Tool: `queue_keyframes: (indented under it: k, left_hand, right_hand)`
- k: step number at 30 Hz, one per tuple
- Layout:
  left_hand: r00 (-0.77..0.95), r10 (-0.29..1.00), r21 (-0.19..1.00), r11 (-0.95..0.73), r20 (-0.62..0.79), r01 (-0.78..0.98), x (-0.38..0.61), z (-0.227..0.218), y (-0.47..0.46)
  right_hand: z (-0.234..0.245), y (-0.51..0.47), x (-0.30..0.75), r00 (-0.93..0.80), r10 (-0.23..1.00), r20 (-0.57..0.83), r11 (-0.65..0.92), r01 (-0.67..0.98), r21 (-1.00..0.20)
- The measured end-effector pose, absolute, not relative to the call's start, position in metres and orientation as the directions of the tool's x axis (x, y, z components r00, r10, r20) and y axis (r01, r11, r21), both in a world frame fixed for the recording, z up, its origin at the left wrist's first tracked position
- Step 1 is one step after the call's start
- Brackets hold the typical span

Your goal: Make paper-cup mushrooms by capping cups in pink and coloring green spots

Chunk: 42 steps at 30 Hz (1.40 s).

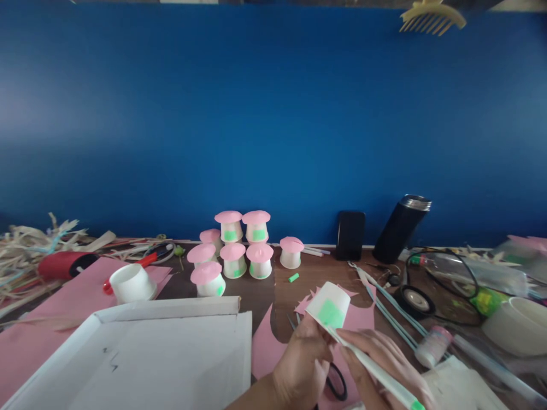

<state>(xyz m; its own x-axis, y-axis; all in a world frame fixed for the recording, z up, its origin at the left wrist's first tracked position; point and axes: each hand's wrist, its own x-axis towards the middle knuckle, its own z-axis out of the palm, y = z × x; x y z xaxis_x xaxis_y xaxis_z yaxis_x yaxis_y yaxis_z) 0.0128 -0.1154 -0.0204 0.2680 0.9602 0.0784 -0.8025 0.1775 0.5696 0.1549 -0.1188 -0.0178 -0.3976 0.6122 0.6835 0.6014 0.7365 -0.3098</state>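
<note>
My left hand [304,364] is closed around a small white paper cup [329,306] with a green square on its side, held tilted with its base pointing away from me. My right hand [384,367] grips a long pale stick with a green end [376,370]; its tip touches the cup's rim. Under my hands lie pink paper scraps [267,347] and black-handled scissors [337,382]. Behind, a cluster of finished white cups with pink caps [235,247] stands stacked in two layers near the blue wall.
A white cardboard tray [141,353] fills the front left. A white cup [132,283] sits on pink paper. A black phone [350,235], a black flask [399,229], cables, a tape roll [413,300], a small bottle [432,345] and a white bowl [517,326] crowd the right.
</note>
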Motion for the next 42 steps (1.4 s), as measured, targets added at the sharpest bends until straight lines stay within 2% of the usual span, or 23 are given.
queue_keyframes:
  k: [6, 11, 16, 21, 25, 32, 42]
  left_hand:
    - [0.26, 0.959, 0.567, 0.155, 0.109, -0.809, 0.013, -0.018, -0.115]
    - [0.244, 0.965, 0.562, 0.149, 0.097, -0.814, 0.012, -0.018, -0.112]
    - [0.266, 0.957, 0.58, 0.154, 0.114, -0.8, 0.012, -0.02, -0.113]
    - [0.256, 0.961, 0.56, 0.156, 0.104, -0.814, 0.011, -0.021, -0.114]
    - [0.255, 0.961, 0.546, 0.155, 0.11, -0.823, 0.012, -0.025, -0.113]
    - [0.26, 0.962, 0.569, 0.171, 0.078, -0.805, 0.012, -0.025, -0.112]
    - [0.256, 0.965, 0.481, 0.2, 0.053, -0.854, 0.012, -0.031, -0.111]
  right_hand:
    - [-0.024, -0.116, 0.161, -0.32, 0.61, 0.725, 0.708, 0.631, -0.317]
    - [-0.023, -0.117, 0.158, -0.37, 0.606, 0.704, 0.731, 0.608, -0.311]
    - [-0.024, -0.115, 0.16, -0.334, 0.618, 0.712, 0.71, 0.627, -0.321]
    - [-0.023, -0.115, 0.158, -0.377, 0.608, 0.699, 0.739, 0.591, -0.324]
    - [-0.026, -0.113, 0.16, -0.358, 0.604, 0.712, 0.72, 0.627, -0.296]
    - [-0.023, -0.113, 0.158, -0.385, 0.597, 0.704, 0.738, 0.608, -0.294]
    - [-0.029, -0.109, 0.166, -0.286, 0.64, 0.713, 0.651, 0.694, -0.306]
